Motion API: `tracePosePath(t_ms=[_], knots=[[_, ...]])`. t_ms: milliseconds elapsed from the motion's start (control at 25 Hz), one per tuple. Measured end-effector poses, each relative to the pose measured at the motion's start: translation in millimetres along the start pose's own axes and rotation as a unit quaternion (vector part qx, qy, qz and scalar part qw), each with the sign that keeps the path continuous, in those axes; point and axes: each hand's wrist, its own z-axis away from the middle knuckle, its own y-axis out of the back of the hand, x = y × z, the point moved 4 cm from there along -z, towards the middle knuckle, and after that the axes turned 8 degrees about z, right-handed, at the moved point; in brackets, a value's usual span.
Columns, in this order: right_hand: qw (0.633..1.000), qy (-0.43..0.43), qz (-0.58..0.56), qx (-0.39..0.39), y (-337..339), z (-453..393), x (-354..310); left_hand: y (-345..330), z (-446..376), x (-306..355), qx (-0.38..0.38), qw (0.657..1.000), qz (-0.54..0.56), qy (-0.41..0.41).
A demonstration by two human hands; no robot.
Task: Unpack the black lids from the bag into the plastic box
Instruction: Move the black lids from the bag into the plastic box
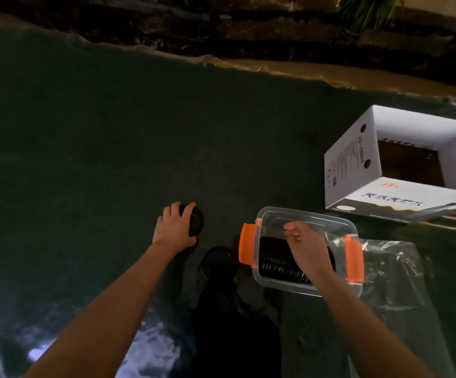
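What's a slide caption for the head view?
Left hand grips black lids; right hand reaches into the clear plastic box.

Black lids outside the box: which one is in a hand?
The far lid, gripped by the left hand. The nearer lid beside the plastic box lies untouched.

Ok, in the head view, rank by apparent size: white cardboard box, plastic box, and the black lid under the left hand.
1. White cardboard box, largest, though cut off at the frame edge.
2. Plastic box, nearer the camera yet looks smaller.
3. Black lid, gripped by the left hand, clearly smallest.
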Motion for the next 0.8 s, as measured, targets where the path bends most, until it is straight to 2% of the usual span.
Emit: tracePosePath(t_ms=[200,280,320,360,400,440,480,520,560,600,640,720,800], knots=[[1.000,0.001,-0.016,-0.003,3.3,0.8,-2.9,3.1,12.4,18.1,-0.007,1.000,-0.025,-0.016],[0.999,0.005,-0.035,0.013,8.6,3.9,-9.3,6.3,29.6,28.9,0.007,0.996,0.087,-0.004],[0.998,0.012,-0.046,0.028,12.1,7.4,-14.4,9.9,40.4,33.9,0.011,0.978,0.207,0.017],[0.997,0.022,-0.062,0.044,16.5,12.6,-20.8,14.1,52.8,39.7,0.010,0.933,0.357,0.042],[0.994,0.038,-0.084,0.052,20.0,19.4,-29.5,18.7,68.1,47.5,0.002,0.857,0.512,0.061],[0.991,0.066,-0.111,0.043,23.0,28.6,-41.5,22.7,85.9,57.3,-0.014,0.758,0.648,0.077],[0.984,0.111,-0.139,0.020,24.5,40.1,-55.8,26.3,103.3,68.8,-0.033,0.662,0.745,0.082],[0.973,0.162,-0.166,-0.015,24.6,54.1,-70.2,27.4,118.0,79.0,-0.061,0.586,0.804,0.080],[0.959,0.206,-0.186,-0.048,21.0,68.1,-83.5,28.5,129.5,89.0,-0.098,0.525,0.842,0.074],[0.948,0.236,-0.204,-0.065,15.1,81.2,-92.6,29.5,139.4,96.9,-0.127,0.480,0.866,0.066],[0.941,0.244,-0.225,-0.059,7.8,92.2,-96.3,28.6,146.5,99.5,-0.139,0.455,0.878,0.064],[0.938,0.204,-0.278,-0.021,-11.6,105.9,-93.5,26.1,154.7,94.5,-0.126,0.435,0.888,0.079],[0.945,0.177,-0.276,0.005,-28.2,110.0,-94.6,22.9,159.0,81.5,-0.106,0.419,0.897,0.091]])
